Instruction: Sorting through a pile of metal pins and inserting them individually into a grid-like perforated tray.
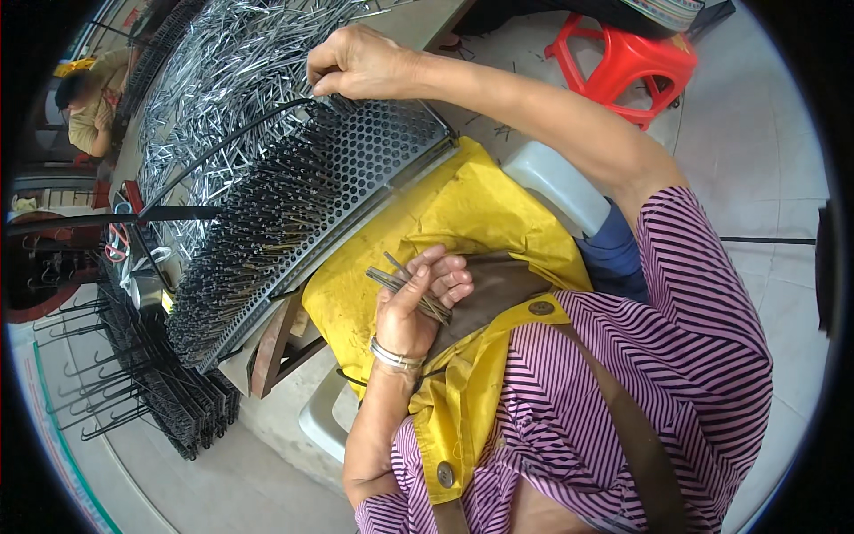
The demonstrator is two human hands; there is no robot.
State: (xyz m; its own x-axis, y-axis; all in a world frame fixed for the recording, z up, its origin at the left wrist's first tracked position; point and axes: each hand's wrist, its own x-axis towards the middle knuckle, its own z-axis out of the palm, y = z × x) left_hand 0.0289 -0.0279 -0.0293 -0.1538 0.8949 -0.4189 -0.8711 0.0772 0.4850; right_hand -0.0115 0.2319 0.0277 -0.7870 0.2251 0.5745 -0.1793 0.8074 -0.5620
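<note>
My left hand, with a bracelet at its wrist, is closed loosely around a small bundle of thin metal rods above my yellow apron. My right hand reaches across to the far end of a perforated metal rack. Its thumb and fingers are pinched together just over the rack; whatever sits between the fingertips is hidden. Dark thin rods stand packed in the rack's holes toward the left, while many holes near the right end hold none.
Shiny loose metal rods lie heaped behind the rack. A stack of black racks with hooked wires stands at lower left. Scissors lie beyond the rack's left end. A red stool is at upper right. Another person sits far left.
</note>
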